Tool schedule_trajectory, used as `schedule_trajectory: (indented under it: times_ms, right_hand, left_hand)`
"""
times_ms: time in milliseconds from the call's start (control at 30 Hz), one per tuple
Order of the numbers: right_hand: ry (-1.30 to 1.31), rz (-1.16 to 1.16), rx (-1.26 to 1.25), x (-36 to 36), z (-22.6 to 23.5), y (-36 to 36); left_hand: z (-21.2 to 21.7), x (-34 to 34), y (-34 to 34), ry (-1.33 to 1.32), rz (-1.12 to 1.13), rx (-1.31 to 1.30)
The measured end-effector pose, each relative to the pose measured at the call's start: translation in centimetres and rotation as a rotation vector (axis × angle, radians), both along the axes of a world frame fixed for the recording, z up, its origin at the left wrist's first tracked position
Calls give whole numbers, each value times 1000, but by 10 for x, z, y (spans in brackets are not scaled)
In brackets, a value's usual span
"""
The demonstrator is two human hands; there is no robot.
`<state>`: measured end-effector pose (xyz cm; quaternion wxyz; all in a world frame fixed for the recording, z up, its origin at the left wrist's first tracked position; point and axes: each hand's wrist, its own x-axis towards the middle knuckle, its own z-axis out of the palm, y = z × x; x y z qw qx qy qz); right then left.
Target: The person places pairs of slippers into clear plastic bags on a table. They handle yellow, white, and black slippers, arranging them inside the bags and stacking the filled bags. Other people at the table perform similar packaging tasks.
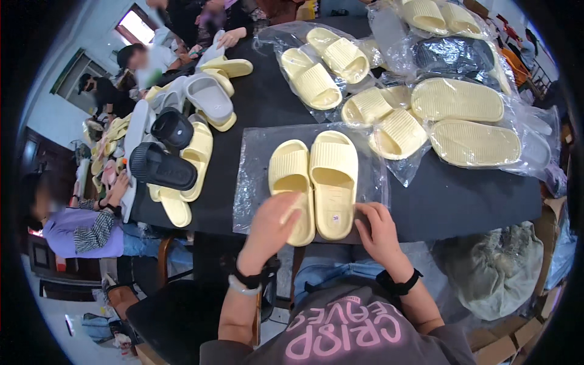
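A pair of pale yellow slide slippers lies side by side in front of me, toes pointing away, on a flat clear plastic bag [250, 176]. My left hand [272, 224] is closed at the side of the left slipper [288, 163], its fingers over the open footbed. Just right of the heel of the right slipper [334, 159], my right hand [378, 232] rests with bent fingers and the thumb apart, at the bag's lower right edge. It holds nothing that I can see.
The dark table [462, 201] carries several bagged yellow slippers [457, 99] at the right and back. Loose yellow, grey and black slippers [163, 165] are heaped at the left. Other people work along the left and far sides. A grey-green sack [496, 267] stands at lower right.
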<state>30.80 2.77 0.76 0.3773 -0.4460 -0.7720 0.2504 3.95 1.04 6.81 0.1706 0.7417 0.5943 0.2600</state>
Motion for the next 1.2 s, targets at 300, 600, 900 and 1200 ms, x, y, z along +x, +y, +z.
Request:
schedule_trajectory:
  times_ms: [300, 600, 900, 1200]
  right_hand:
    - [-45, 79, 53, 5, -5, 4]
    - [-43, 84, 76, 7, -8, 5]
    - [-104, 61, 106, 2, -3, 1]
    - [-121, 5, 124, 0, -4, 1]
  left_hand:
    - [-25, 38, 40, 310, -21, 48]
    - [27, -59, 40, 68, 274, -108]
    - [159, -328, 114, -8, 813, 18]
    - [83, -364, 155, 580, 701, 412]
